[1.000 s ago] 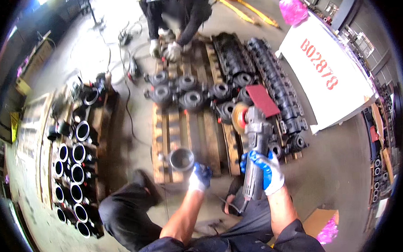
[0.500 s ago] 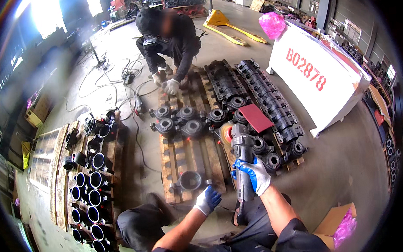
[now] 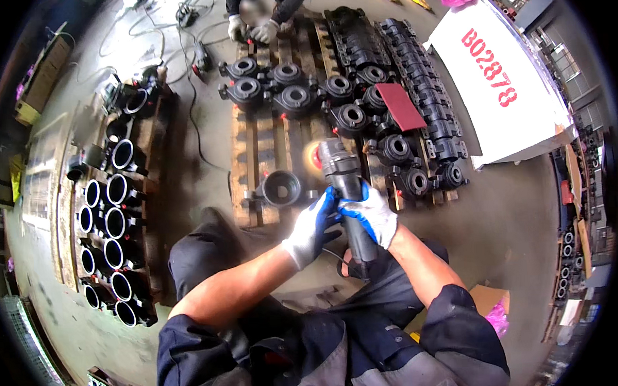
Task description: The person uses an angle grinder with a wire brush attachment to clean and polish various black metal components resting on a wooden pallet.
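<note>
A grey angle grinder (image 3: 341, 166) points away from me, its cord trailing from the near end. My right hand (image 3: 376, 216), in a white and blue glove, is closed round its body. From the other side my left hand (image 3: 306, 232), gloved alike, also grips the body; some of its fingers are hidden. The reddish disc (image 3: 314, 156) at the head looks blurred. Left of the grinder, a dark round metal housing (image 3: 281, 188) lies on the wooden pallet (image 3: 243, 153), apart from the disc. Farther back sit several similar housings (image 3: 295, 98).
A co-worker's gloved hands (image 3: 262, 31) are at the pallet's far end. Ring-shaped parts (image 3: 117, 223) fill a pallet on the left. Long ribbed castings (image 3: 424, 87) and a red pad (image 3: 401, 107) lie at right, beside a white box (image 3: 499, 84). Cables (image 3: 196, 122) cross the floor.
My left hand has come from beside the round housing onto the grinder. The grinder has moved left, toward that housing. My view has tilted down.
</note>
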`<move>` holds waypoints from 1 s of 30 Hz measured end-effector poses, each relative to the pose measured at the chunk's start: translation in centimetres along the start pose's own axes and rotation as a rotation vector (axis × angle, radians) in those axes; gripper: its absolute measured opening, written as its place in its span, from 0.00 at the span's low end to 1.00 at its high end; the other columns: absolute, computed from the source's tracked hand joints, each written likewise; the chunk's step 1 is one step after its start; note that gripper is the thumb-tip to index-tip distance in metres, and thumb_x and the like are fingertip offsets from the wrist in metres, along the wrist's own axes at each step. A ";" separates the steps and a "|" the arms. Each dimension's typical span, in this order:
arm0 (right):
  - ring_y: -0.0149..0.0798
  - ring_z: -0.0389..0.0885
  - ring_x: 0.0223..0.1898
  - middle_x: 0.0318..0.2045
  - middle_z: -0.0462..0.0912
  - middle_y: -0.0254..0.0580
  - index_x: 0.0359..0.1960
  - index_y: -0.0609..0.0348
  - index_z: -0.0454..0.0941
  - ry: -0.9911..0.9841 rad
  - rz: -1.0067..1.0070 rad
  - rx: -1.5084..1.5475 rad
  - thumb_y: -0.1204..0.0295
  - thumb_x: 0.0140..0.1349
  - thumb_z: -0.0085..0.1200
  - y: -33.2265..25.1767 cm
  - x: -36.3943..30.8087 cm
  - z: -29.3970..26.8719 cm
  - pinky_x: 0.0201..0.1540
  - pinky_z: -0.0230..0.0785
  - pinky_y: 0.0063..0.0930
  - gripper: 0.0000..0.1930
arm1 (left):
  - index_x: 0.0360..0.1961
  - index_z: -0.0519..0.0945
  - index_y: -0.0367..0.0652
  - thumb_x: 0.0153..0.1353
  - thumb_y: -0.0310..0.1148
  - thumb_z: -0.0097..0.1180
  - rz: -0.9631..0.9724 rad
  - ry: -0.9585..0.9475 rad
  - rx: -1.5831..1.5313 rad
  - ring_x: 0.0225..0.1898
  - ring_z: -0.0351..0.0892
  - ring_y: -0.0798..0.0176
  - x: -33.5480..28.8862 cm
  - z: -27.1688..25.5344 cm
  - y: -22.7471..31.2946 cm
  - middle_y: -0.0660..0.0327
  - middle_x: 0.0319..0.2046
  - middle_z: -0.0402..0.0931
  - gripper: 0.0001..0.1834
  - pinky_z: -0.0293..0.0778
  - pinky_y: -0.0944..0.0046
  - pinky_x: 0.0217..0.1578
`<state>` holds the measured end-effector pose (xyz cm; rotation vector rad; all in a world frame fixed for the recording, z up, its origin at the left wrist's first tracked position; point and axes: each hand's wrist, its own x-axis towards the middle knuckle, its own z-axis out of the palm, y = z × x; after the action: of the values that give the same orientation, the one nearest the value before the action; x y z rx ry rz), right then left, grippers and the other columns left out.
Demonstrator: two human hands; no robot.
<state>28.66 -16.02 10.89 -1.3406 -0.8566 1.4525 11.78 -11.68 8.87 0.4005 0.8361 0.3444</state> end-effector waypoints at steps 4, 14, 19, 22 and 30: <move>0.33 0.78 0.50 0.49 0.80 0.39 0.60 0.60 0.70 -0.096 0.007 -0.204 0.81 0.59 0.58 6.1 3.0 0.1 0.55 0.73 0.30 0.25 | 0.58 0.77 0.42 0.69 0.57 0.53 0.079 0.099 -0.026 0.39 0.77 0.66 2.9 -1.5 -2.6 0.63 0.42 0.79 0.30 0.74 0.65 0.39; 0.34 0.75 0.53 0.51 0.78 0.40 0.58 0.60 0.70 -0.180 0.249 -0.081 0.79 0.61 0.59 5.4 5.1 4.1 0.59 0.69 0.30 0.23 | 0.53 0.80 0.32 0.66 0.56 0.56 0.162 0.442 -0.092 0.44 0.81 0.57 4.0 -3.3 -3.1 0.49 0.45 0.83 0.33 0.76 0.57 0.46; 0.34 0.77 0.54 0.53 0.79 0.38 0.60 0.61 0.70 -0.148 0.369 -0.088 0.79 0.62 0.61 5.9 6.9 5.1 0.60 0.70 0.31 0.24 | 0.53 0.80 0.32 0.67 0.56 0.54 0.170 0.459 -0.125 0.44 0.81 0.56 5.5 -5.0 -3.1 0.49 0.44 0.83 0.33 0.77 0.56 0.46; 0.34 0.77 0.54 0.53 0.79 0.38 0.60 0.61 0.71 -0.267 0.179 -0.317 0.79 0.62 0.61 7.7 7.5 3.8 0.59 0.70 0.31 0.24 | 0.53 0.80 0.32 0.67 0.56 0.54 0.190 0.466 -0.096 0.44 0.81 0.56 5.5 -4.9 -3.0 0.49 0.44 0.83 0.33 0.77 0.55 0.46; 0.37 0.78 0.52 0.48 0.80 0.40 0.57 0.58 0.72 -0.348 -0.071 -0.537 0.71 0.65 0.58 10.9 8.0 3.4 0.58 0.70 0.34 0.19 | 0.53 0.80 0.32 0.67 0.55 0.55 0.178 0.435 -0.208 0.44 0.81 0.56 6.3 -6.4 -3.9 0.49 0.44 0.82 0.32 0.76 0.56 0.47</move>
<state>23.77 -11.42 -1.30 -1.4346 -1.5908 1.4797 11.29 -10.98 -0.90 0.2062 1.1784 0.6940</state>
